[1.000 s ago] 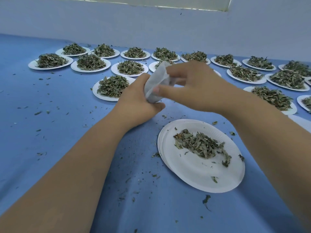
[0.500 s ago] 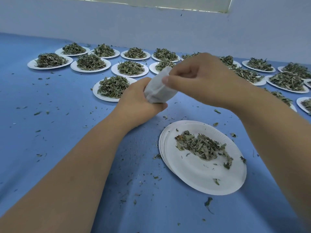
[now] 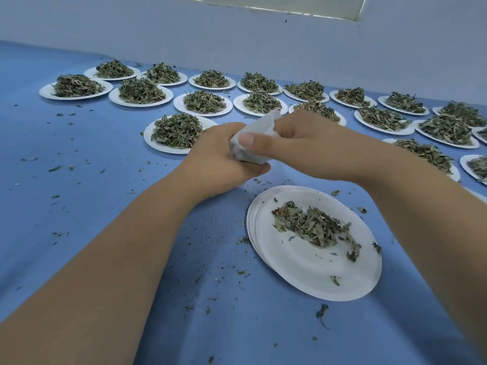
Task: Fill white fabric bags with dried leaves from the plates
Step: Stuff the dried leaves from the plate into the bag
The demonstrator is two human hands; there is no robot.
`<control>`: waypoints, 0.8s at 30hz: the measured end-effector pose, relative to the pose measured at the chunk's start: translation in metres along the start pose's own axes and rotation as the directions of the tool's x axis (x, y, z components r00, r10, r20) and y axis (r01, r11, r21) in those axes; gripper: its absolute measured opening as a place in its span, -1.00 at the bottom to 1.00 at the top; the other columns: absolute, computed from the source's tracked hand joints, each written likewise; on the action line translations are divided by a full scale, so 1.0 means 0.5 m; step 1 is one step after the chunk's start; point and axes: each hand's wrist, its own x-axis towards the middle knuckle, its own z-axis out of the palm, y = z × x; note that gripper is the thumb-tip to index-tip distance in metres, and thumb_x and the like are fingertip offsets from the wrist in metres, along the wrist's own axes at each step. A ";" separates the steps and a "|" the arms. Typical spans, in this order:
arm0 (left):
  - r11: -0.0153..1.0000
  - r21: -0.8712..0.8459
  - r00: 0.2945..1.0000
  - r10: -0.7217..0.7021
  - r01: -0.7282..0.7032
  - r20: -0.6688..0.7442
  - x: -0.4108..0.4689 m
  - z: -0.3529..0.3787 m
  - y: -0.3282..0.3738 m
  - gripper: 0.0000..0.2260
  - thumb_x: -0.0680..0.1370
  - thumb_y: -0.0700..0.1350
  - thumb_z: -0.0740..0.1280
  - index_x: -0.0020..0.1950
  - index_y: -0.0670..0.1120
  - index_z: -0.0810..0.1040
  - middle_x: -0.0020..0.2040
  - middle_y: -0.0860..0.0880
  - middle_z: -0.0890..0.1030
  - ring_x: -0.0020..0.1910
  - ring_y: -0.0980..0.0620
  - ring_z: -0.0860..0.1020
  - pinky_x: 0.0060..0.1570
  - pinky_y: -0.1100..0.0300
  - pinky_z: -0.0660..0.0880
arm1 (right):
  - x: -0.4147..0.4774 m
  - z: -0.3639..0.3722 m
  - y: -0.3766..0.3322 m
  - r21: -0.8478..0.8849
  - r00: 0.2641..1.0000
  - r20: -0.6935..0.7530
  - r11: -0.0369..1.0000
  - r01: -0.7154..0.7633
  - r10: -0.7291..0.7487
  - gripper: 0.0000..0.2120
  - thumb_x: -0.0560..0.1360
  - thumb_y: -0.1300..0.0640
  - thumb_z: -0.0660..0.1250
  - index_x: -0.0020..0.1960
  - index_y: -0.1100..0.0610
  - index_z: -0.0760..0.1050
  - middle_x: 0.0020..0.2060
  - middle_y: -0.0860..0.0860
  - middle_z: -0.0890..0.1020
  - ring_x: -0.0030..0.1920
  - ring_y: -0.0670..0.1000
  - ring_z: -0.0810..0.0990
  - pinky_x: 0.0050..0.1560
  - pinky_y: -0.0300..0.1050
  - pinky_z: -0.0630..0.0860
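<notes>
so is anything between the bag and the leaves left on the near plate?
Nothing visible. The left hand and right hand both hold the white bag just beyond the near plate; its leaves lie uncovered on top, and only blue cloth with loose crumbs lies between.

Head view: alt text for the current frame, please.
Two bare hands hold a white fabric bag above a blue tablecloth: the left hand grips its body, the right hand pinches it near the top. Nearer the camera, a stack of paper plates carries a small pile of dried leaves; rows of heaped plates lie beyond.
</notes>
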 end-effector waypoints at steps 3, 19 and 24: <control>0.997 0.032 0.998 0.069 -0.069 0.009 -0.017 -0.001 0.018 -0.79 0.28 0.10 0.43 -0.18 0.18 0.44 -0.37 0.29 0.53 -0.37 0.31 0.50 -0.36 0.52 0.38 | 0.002 0.010 0.000 -0.036 0.998 0.059 0.999 -0.025 0.027 -0.43 0.49 -0.41 0.28 -0.39 0.00 0.22 -0.57 -0.17 0.26 -0.55 -0.15 0.26 -0.51 -0.37 0.19; 0.936 0.350 0.988 0.082 -0.032 -0.128 -0.027 0.069 0.032 -0.79 0.50 0.10 0.37 -0.05 0.00 0.45 -0.20 0.04 0.56 -0.18 0.03 0.53 -0.23 0.13 0.47 | -0.215 0.043 0.071 -0.254 0.977 -0.093 0.954 0.162 -0.190 -0.72 0.55 -0.13 0.35 0.16 -0.02 0.63 0.17 -0.18 0.62 0.26 -0.12 0.55 0.23 -0.20 0.46; 0.870 0.492 0.995 0.075 -0.033 -0.065 -0.033 0.096 0.033 -0.79 0.51 0.11 0.28 -0.16 0.04 0.32 -0.23 0.03 0.51 -0.24 -0.06 0.49 -0.34 0.11 0.39 | -0.247 0.070 0.085 -0.375 0.971 0.129 0.897 0.233 -0.199 -0.36 0.59 -0.35 0.17 0.56 -0.05 0.30 0.57 -0.14 0.25 0.56 -0.16 0.19 0.53 -0.13 0.20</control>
